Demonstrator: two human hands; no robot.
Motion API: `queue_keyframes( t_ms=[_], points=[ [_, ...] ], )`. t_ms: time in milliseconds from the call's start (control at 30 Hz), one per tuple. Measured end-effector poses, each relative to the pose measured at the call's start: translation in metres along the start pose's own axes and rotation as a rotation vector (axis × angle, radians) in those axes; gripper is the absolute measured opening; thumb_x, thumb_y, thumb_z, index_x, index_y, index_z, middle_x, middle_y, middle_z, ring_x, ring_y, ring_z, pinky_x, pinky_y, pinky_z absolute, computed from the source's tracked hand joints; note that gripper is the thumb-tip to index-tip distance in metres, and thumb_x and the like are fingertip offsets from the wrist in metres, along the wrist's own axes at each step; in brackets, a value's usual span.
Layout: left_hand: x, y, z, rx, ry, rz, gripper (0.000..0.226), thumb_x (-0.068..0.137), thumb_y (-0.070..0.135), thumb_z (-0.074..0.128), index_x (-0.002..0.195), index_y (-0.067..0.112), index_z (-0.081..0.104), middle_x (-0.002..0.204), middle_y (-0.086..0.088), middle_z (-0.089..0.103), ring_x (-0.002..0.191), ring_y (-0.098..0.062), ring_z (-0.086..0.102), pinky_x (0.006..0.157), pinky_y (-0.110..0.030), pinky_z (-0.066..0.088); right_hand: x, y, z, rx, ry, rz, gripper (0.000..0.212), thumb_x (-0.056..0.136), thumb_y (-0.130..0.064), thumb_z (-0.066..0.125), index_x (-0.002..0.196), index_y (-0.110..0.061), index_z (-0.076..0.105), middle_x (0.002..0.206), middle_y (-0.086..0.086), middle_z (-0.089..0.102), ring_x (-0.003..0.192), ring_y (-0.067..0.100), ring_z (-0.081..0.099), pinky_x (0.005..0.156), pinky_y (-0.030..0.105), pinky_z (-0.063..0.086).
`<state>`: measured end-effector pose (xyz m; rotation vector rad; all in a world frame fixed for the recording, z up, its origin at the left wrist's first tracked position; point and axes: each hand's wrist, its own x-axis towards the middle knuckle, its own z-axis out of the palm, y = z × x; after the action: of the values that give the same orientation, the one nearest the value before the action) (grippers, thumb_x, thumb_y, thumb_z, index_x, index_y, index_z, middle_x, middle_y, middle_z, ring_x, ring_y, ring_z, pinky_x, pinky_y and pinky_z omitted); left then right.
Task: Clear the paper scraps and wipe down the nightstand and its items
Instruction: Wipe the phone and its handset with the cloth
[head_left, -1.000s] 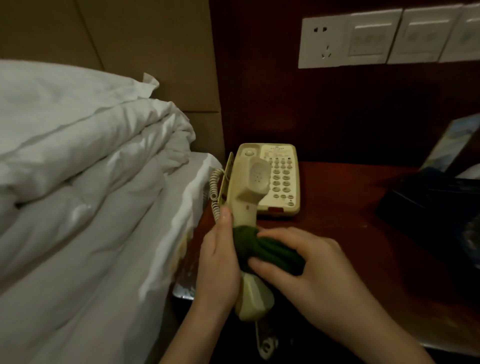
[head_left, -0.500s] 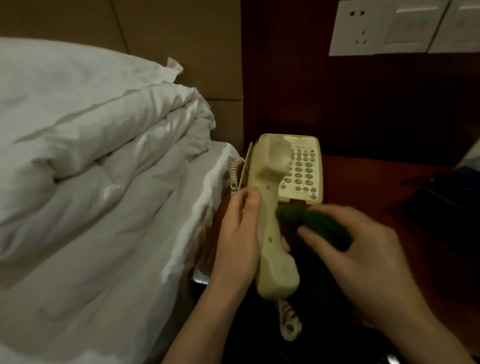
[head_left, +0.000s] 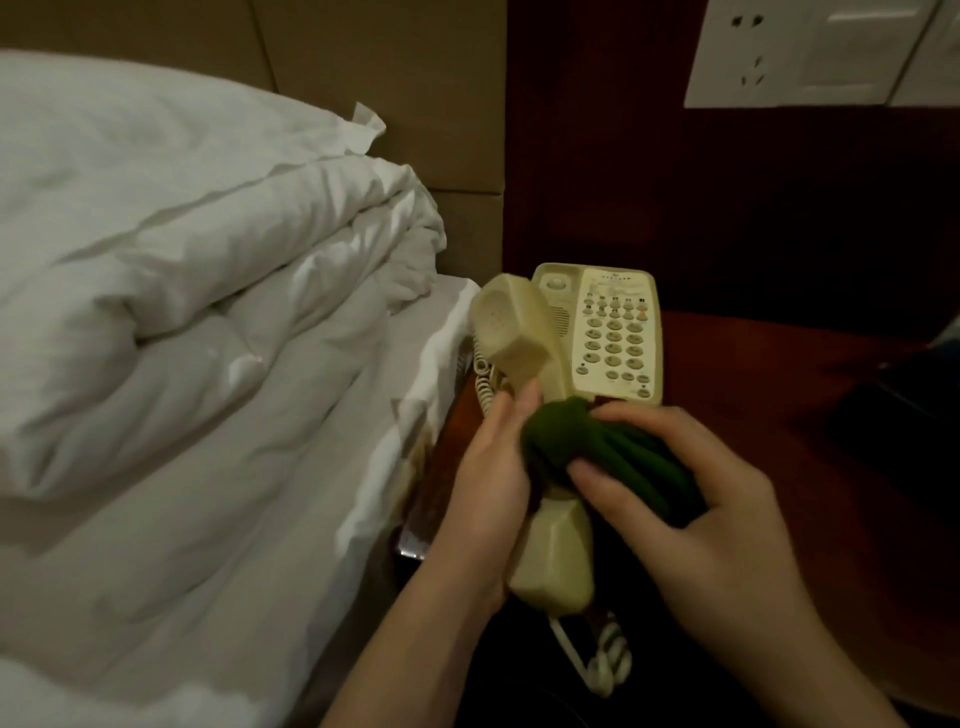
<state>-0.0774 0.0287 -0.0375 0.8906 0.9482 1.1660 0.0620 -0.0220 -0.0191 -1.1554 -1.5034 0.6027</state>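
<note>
— Fingers (head_left: 602, 470) of right hand (head_left: 722, 519) curled round green cloth (head_left: 613, 452), pinching it against middle of handset (head_left: 535, 415). Thumb side low, fingertips over top of the bundle.

— And left hand (head_left: 488, 478)?

— Wrapped round handset shaft from the bed side, holding it lifted off phone base (head_left: 615, 332). Earpiece end up and tilted toward the bedding (head_left: 208, 312), mouthpiece end low, near the front edge of nightstand (head_left: 779, 374). Coiled cord (head_left: 608, 654) hanging below.

— So which step?

— Wiping the items, by the look of it: handset being rubbed down with the cloth. Base sitting at the back left of the nightstand, just beside the mattress, keypad exposed, cradle empty.

— Paper scraps?

— None visible anywhere on the wood. Cleared or out of view, cannot tell which. Dark things at far right edge, too dim to name.

— Next move?

— Probably sliding the cloth along toward either end, with steady grip from the left to stop twisting. Then seating the handset back in the cradle without snagging the cord, and passing the cloth over keypad and tabletop. Light pressure on the keys advisable.

— Anything else around?

— Wall sockets (head_left: 810, 52) above, top right. Nothing more legible.
</note>
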Motion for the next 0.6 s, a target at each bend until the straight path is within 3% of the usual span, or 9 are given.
queue_keyframes(
  t_ms=[100,167,233,300,367,400,500,600],
  points=[
    [-0.006,-0.004,0.009,0.09,-0.188,0.005,0.023,0.108,0.038,0.048,0.12,0.042,0.067,0.099,0.029,0.077,0.095,0.011,0.071,0.074,-0.008,0.055,0.008,0.0,-0.005,-0.054,0.213,0.01,0.037,0.081,-0.041,0.073,0.118,-0.043,0.067,0.112,-0.019,0.069,0.108,0.0,0.066,0.087,0.019,0.055],
    [-0.007,-0.011,0.013,0.103,-0.234,-0.02,0.021,0.107,0.039,0.048,0.118,0.047,0.064,0.098,0.035,0.075,0.094,0.016,0.069,0.072,-0.004,0.052,0.013,0.001,-0.012,-0.045,0.264,0.031,0.037,0.083,-0.038,0.074,0.12,-0.039,0.068,0.113,-0.018,0.07,0.108,-0.002,0.066,0.086,0.021,0.056],
    [-0.006,-0.009,0.012,0.057,-0.188,0.026,0.025,0.105,0.037,0.051,0.123,0.039,0.067,0.1,0.024,0.078,0.09,0.009,0.072,0.069,-0.007,0.053,0.012,0.002,-0.017,0.002,0.132,0.032,0.035,0.082,-0.033,0.079,0.115,-0.04,0.07,0.113,-0.017,0.071,0.108,-0.001,0.066,0.087,0.018,0.055],
    [0.0,-0.005,0.003,-0.015,-0.062,0.045,0.04,0.097,0.044,0.058,0.128,0.023,0.07,0.106,0.005,0.08,0.086,-0.004,0.075,0.068,-0.017,0.057,0.007,0.0,-0.018,0.015,-0.129,0.022,0.034,0.078,-0.032,0.086,0.109,-0.042,0.073,0.111,-0.015,0.072,0.105,0.002,0.069,0.087,0.016,0.053],
    [0.006,0.0,-0.005,-0.062,0.025,0.074,0.038,0.098,0.052,0.059,0.112,0.023,0.078,0.097,-0.003,0.078,0.082,-0.013,0.074,0.074,-0.029,0.057,0.002,-0.004,-0.016,0.07,-0.328,0.059,0.035,0.073,-0.033,0.088,0.105,-0.04,0.076,0.107,-0.01,0.072,0.1,0.007,0.071,0.085,0.019,0.055],
    [0.007,0.002,-0.006,-0.08,0.05,0.09,0.035,0.1,0.052,0.057,0.103,0.026,0.081,0.094,-0.003,0.078,0.082,-0.015,0.073,0.078,-0.033,0.057,0.0,-0.005,-0.014,0.094,-0.345,0.06,0.035,0.071,-0.032,0.088,0.104,-0.038,0.077,0.107,-0.009,0.072,0.099,0.008,0.072,0.084,0.019,0.056],
    [0.001,0.002,0.0,-0.002,0.013,0.076,0.035,0.102,0.048,0.052,0.118,0.029,0.077,0.107,0.004,0.08,0.102,-0.013,0.075,0.092,-0.032,0.055,0.005,-0.005,-0.007,0.127,-0.099,0.046,0.035,0.073,-0.03,0.084,0.105,-0.04,0.075,0.108,-0.015,0.073,0.103,0.002,0.07,0.084,0.012,0.052],
    [-0.007,-0.009,0.013,0.084,-0.121,0.066,0.027,0.102,0.043,0.051,0.12,0.035,0.07,0.099,0.023,0.079,0.096,0.008,0.072,0.076,-0.011,0.055,0.015,-0.001,-0.011,0.102,0.159,0.079,0.033,0.079,-0.03,0.077,0.11,-0.041,0.071,0.107,-0.022,0.073,0.102,-0.005,0.068,0.08,0.01,0.052]
  ],
)
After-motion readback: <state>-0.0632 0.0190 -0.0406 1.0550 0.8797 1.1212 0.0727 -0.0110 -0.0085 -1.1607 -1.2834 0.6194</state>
